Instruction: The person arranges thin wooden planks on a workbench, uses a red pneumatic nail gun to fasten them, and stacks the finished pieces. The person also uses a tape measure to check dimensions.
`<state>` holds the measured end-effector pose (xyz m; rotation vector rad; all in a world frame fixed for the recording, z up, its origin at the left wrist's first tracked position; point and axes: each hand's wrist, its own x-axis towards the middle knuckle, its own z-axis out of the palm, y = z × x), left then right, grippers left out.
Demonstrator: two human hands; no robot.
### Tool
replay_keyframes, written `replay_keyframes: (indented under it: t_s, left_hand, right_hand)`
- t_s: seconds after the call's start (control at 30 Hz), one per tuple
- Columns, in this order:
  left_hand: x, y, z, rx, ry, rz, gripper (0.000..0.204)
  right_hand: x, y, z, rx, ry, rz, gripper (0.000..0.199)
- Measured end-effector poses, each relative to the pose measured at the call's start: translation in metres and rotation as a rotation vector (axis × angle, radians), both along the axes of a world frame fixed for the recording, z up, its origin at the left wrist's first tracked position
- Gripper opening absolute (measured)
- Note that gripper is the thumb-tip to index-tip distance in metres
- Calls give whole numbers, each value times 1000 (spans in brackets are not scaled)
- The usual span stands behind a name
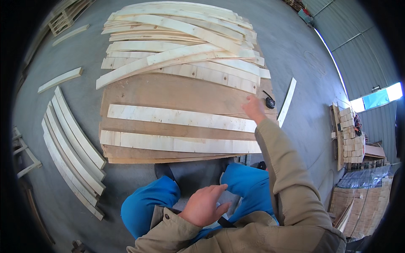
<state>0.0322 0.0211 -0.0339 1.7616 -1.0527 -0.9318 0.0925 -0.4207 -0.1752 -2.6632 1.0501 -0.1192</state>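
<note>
My left hand (204,206) is over my lap above the blue trousers, fingers stretched and thumb apart, holding nothing visible. My right hand (255,108) reaches over the right side of the brown board table (177,93), its fingers partly bent and apart, with nothing seen in them. Just right of it sits a small black tape measure (270,101). Two pale planks lie crosswise before me: a farther plank (181,117), whose right end is near my right wrist, and a nearer plank (181,142) along the table's front edge.
A heap of pale wooden boards (181,38) covers the table's far part. Several long boards (74,143) lie on the floor at left, and a single board (287,101) at right. Stacked wood (353,141) and a wrapped stack (363,202) stand farther right.
</note>
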Motion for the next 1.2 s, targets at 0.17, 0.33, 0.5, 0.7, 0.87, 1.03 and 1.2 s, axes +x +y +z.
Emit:
replay_keyframes:
  t_s: [0.17, 0.33, 0.5, 0.7, 0.87, 1.03, 1.2]
  left_hand:
    - [13, -7, 1, 7, 52, 15, 56]
    - [30, -15, 2, 48, 176, 13, 56]
    - [50, -26, -2, 110, 293, 84, 58]
    - [59, -30, -7, 131, 369, 197, 59]
    - [66, -27, -15, 45, 396, 257, 62]
    - [69, -26, -12, 26, 397, 270, 61]
    - [66, -27, -10, -13, 433, 247, 61]
  right_hand:
    - [48, -42, 2, 7, -27, 11, 56]
    - [89, -57, -18, 55, 4, 55, 62]
    - [120, -55, -44, -96, 87, 184, 73]
    - [161, -49, -72, -152, 139, 289, 81]
    - [177, -49, -84, -166, 211, 268, 79]
    - [172, -54, -82, -120, 319, 269, 66]
    - [153, -65, -91, 203, 221, 358, 51]
